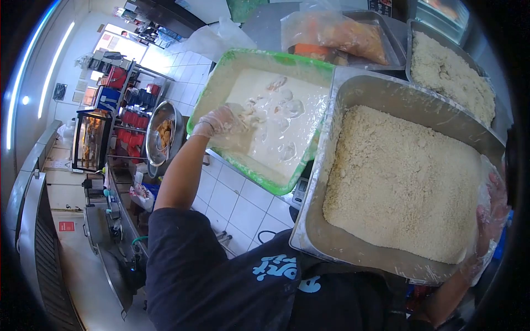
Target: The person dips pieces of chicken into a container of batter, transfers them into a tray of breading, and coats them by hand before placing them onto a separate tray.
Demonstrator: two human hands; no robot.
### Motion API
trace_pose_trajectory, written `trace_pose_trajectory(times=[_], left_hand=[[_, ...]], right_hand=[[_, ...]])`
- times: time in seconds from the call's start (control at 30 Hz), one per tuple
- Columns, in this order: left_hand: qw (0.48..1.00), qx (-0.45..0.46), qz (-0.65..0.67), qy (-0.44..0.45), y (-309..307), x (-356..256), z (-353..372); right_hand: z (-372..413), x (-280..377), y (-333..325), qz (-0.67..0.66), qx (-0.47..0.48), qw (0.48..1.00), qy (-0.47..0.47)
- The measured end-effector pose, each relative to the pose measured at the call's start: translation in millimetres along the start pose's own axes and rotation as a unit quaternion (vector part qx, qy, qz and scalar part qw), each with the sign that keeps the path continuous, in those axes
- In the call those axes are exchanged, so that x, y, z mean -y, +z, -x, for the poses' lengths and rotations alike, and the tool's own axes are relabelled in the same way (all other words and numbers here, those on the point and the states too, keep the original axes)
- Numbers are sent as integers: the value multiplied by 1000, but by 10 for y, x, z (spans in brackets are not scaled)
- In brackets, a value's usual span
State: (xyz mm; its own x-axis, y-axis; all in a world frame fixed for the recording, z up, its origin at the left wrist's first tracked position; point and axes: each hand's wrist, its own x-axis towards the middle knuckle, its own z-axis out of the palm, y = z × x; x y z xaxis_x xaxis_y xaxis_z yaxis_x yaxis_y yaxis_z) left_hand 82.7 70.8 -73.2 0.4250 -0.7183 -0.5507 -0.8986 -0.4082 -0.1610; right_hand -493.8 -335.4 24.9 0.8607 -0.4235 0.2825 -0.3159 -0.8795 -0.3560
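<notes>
My left hand (223, 124), in a clear plastic glove, reaches into a green tub (218, 83) of white batter with pieces of food floating in it; the fingers touch a piece near the tub's left side. In front of me lies a large metal pan (353, 88) filled with pale breadcrumbs. My right hand (493, 212), also gloved, rests at that pan's right edge, over the crumbs. Whether it holds anything is unclear.
A second metal pan of crumbs (450, 71) stands at the back right. A tray with bagged orange food (342, 33) is behind the tub. Down left are a metal bowl (163, 135), shelves, a display warmer (91, 138) and a tiled floor.
</notes>
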Motion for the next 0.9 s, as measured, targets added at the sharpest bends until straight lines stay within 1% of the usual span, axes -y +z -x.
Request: trace_pose_trajectory(times=[0.03, 0.1, 0.13, 0.17, 0.23, 0.33, 0.4, 0.43, 0.47, 0.53, 0.57, 0.6, 0.63, 0.67, 0.7, 0.8, 0.83, 0.9], left_hand=[[999, 20, 3, -50, -167, -38, 38], [993, -16, -108, 42, -370, -52, 139], [982, -34, -163, 88, -437, -48, 187], [991, -70, -87, 79, -472, -56, 231], [986, -138, 65, 62, -566, -140, 344], [986, -73, 132, 73, -835, -487, 390], [966, -85, 197, 146, -834, -600, 390], [952, -90, 230, 182, -822, -631, 383], [946, -72, 270, 167, -815, -619, 360], [927, -37, 346, 137, -829, -516, 284], [971, 3, 233, 56, -850, -450, 227], [992, 42, 113, -26, -879, -373, 162], [991, 80, -10, -108, -925, -343, 155], [981, -8, -6, -191, -952, -303, 235], [958, -95, -2, -272, -1008, -300, 340], [907, -238, 55, -343, -1056, -217, 391], [925, -263, 81, -263, -1011, -181, 416], [971, -152, 125, -136, -875, -267, 282]], right_hand=[[22, -29, 80, -29, -34, 998, 46], [24, -8, 134, -54, -72, 992, 92], [20, 46, 137, -50, -77, 991, 92], [-3, 98, 133, -43, -83, 992, 84], [-56, 180, 117, -25, -92, 993, 64], [-90, 131, 50, 35, -71, 997, -1], [-92, 165, 50, 6, -67, 997, 22], [-112, 303, 89, -48, -77, 993, 72], [-122, 380, 112, -101, -86, 984, 122], [-116, 377, 111, -95, -79, 984, 131], [-111, 375, 111, -93, -77, 983, 136], [-105, 376, 115, -97, -83, 982, 139], [-103, 378, 122, -103, -88, 981, 142], [-117, 380, 134, -109, -94, 979, 143], [-130, 421, 137, -110, -96, 978, 148], [-163, 492, 129, -119, -95, 976, 157], [-146, 446, 129, -125, -89, 976, 156], [-132, 389, 138, -127, -79, 978, 144]])
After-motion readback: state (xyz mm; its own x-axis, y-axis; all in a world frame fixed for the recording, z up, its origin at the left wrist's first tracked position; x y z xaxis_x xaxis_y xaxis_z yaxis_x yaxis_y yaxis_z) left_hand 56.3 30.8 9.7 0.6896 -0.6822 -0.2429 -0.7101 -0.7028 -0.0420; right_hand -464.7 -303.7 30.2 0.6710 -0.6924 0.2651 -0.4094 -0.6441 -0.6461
